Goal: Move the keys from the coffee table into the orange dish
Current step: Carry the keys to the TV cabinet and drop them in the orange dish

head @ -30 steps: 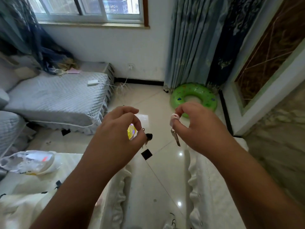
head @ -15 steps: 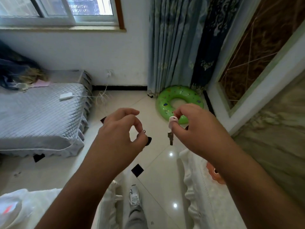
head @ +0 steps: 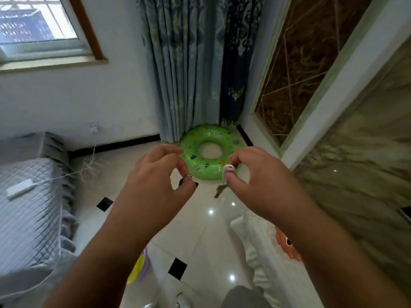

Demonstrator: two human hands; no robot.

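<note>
Glossy white floor tiles (head: 200,243) with small black diamond insets fill the room below us, and a green swim ring (head: 208,152) lies by the blue curtains (head: 191,70). Just in front of that ring we hold both hands up. Our right hand (head: 253,181) pinches a pale key cap, its dark, blurred key (head: 219,190) dangling below. Our left hand (head: 155,183) pinches a small metal ring (head: 189,175) with dark keys. Right of the swim ring, an orange dish (head: 287,243) peeks from behind our right forearm on white frilled cloth (head: 266,258).
</note>
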